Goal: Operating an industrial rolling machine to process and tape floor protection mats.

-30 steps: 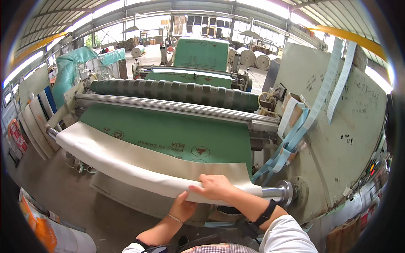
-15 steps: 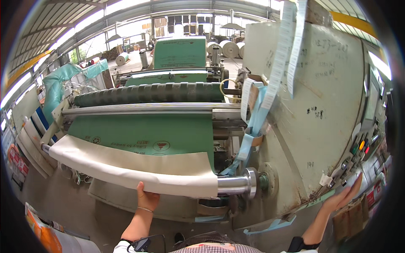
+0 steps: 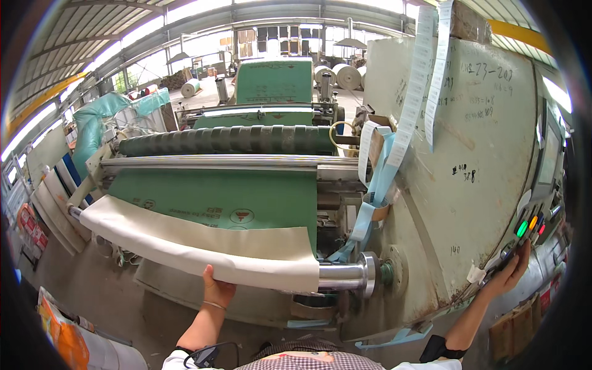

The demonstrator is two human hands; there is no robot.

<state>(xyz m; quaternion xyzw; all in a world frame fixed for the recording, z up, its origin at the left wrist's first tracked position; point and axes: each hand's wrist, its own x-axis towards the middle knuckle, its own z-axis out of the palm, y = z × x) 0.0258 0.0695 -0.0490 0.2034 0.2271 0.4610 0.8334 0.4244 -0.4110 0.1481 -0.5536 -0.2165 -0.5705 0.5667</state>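
Left hand [image 3: 219, 291]: thumb up on the front of the white sheet [image 3: 203, 248], fingers partly hidden; can't tell if they pinch it.
Right hand [image 3: 512, 275]: opened out, fingers stretched up by the lit push buttons [image 3: 522, 229]; contact unclear.
White sheet: right here, curved over the polished shaft [image 3: 341, 275], back edge lying across the green sheet [image 3: 277, 188].
Edges: its right side stops short of the flange [image 3: 369, 275], shaft showing between.
Room: floor [image 3: 123, 287] running below and left.
Writing: lettering and round symbols on the green sheet, handwritten figures on the side panel [image 3: 419, 246].
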